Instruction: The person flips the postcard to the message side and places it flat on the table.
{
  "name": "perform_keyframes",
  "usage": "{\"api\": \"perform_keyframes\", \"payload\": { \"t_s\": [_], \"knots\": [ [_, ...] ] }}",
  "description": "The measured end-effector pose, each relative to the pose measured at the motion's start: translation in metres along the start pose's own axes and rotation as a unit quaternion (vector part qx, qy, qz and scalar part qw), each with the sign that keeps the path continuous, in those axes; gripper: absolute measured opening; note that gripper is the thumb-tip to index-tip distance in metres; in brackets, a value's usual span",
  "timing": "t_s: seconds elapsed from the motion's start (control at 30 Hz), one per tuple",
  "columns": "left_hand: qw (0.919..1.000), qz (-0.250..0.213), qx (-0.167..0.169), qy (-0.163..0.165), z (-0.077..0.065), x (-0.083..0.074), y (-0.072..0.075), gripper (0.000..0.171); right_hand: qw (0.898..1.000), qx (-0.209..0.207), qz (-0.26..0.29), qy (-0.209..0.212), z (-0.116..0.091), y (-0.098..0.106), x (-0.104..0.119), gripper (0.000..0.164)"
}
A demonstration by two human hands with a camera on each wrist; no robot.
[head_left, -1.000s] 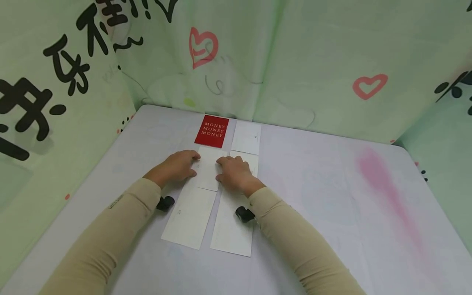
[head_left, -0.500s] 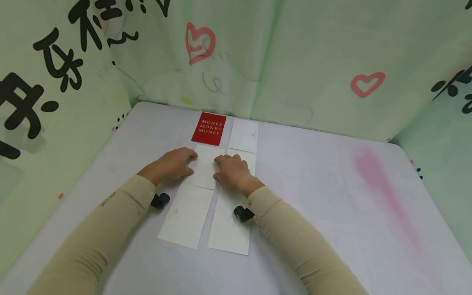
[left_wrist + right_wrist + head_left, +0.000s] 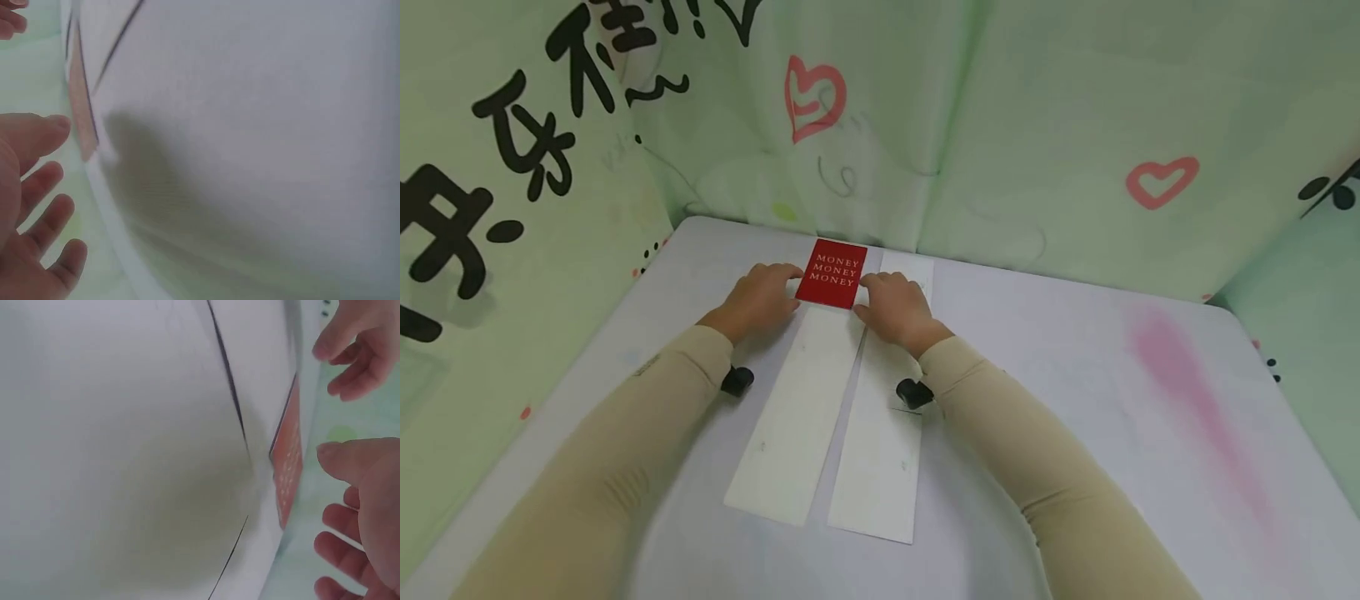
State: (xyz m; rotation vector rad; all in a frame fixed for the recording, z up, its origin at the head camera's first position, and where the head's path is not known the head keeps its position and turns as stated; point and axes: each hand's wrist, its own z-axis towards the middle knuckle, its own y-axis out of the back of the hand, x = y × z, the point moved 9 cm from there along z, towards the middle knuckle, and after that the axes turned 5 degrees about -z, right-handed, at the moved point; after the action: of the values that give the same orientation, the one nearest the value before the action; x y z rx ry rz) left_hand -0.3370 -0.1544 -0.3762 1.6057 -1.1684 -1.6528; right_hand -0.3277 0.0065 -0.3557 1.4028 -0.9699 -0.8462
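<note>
A red card lettered MONEY three times lies at the far end of the table. My left hand is at its left edge, thumb and fingers spread, and my right hand mirrors it on the right edge. Toward me from the red card runs a left column of white cards. Beside it is a right column of white cards, partly hidden by my right hand and forearm. In the left wrist view my left hand's fingers are parted and relaxed; the right wrist view shows relaxed fingers too.
The white table has a pink smear at right. A green curtain with drawn hearts and black characters hangs along the back and sides. A small black camera sits at my left wrist, another black camera at my right.
Both hands have moved away from me, from the sides of a white card in the left column up to the sides of the red card. The seam below that white card no longer shows.
</note>
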Motion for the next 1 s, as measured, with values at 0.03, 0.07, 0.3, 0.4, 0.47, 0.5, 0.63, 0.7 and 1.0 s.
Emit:
{"api": "perform_keyframes", "payload": {
  "t_s": [0.03,0.07,0.3,0.4,0.47,0.5,0.63,0.7,1.0],
  "knots": [
    [1.0,0.004,0.006,0.004,0.005,0.002,-0.001,0.055,1.0,0.006,-0.007,-0.001,0.005,-0.001,-0.001,0.05],
    [0.9998,0.006,0.014,0.009,0.01,0.004,-0.003,0.057,1.0,0.013,-0.018,0.003,0.01,-0.003,-0.001,0.049],
    [0.9978,0.017,0.059,0.026,0.035,0.009,-0.015,0.066,0.998,0.048,-0.039,0.026,0.033,-0.018,0.008,0.038],
    [0.9972,0.03,0.065,0.021,0.04,0.009,-0.016,0.066,0.997,0.055,-0.048,0.025,0.039,-0.024,0.007,0.033],
    [0.9967,0.042,0.067,0.017,0.042,0.009,-0.016,0.065,0.996,0.062,-0.06,0.033,0.042,-0.029,0.007,0.03],
    [0.9966,0.044,0.068,0.015,0.042,0.01,-0.016,0.065,0.995,0.064,-0.064,0.037,0.043,-0.031,0.007,0.03],
    [0.9968,0.031,0.073,0.01,0.041,0.011,-0.015,0.059,0.994,0.062,-0.08,0.051,0.045,-0.035,0.007,0.031],
    [0.9969,0.02,0.076,0.01,0.041,0.012,-0.015,0.056,0.994,0.061,-0.075,0.048,0.046,-0.036,0.005,0.031],
    [0.9981,-0.012,0.06,-0.011,0.044,0.009,-0.013,0.062,0.997,0.053,-0.048,0.026,0.046,-0.03,0.002,0.032]
  ]
}}
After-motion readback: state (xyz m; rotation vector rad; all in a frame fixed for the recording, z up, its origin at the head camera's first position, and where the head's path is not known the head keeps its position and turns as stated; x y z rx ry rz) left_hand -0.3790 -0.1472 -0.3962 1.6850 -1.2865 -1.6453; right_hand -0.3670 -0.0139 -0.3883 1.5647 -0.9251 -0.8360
